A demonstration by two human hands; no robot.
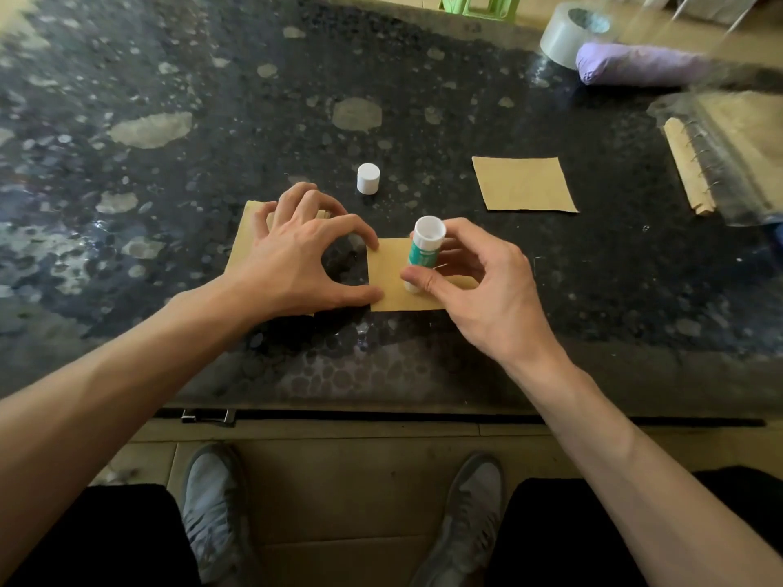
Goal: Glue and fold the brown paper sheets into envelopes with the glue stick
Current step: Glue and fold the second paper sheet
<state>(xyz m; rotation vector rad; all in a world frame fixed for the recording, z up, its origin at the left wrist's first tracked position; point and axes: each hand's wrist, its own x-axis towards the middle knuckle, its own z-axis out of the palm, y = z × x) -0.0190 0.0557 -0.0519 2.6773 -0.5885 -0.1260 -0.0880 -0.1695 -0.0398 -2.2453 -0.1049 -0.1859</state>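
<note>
**Sheet pinned, glue stick uncapped and upright**

The dark speckled surface (169, 205) carried everything. The brown sheet (387, 277) lay flat between the left hand (296, 256) and the right hand (478, 290), plain and unfolded as far as showed. More brown paper (243, 243) sat beneath the left hand, and a spare sheet (523, 184) waited beyond the right hand.

The left hand gripped nothing. Its fingers were arched, with thumb and forefinger tips pressing the sheet's left edge, likely to stop it sliding. The right hand grasped the glue stick (426, 247) upright over the sheet, open end up and thumb at its base, perhaps to wind glue out. The white cap (367, 178) stood just beyond the left hand, out of the way.
</note>
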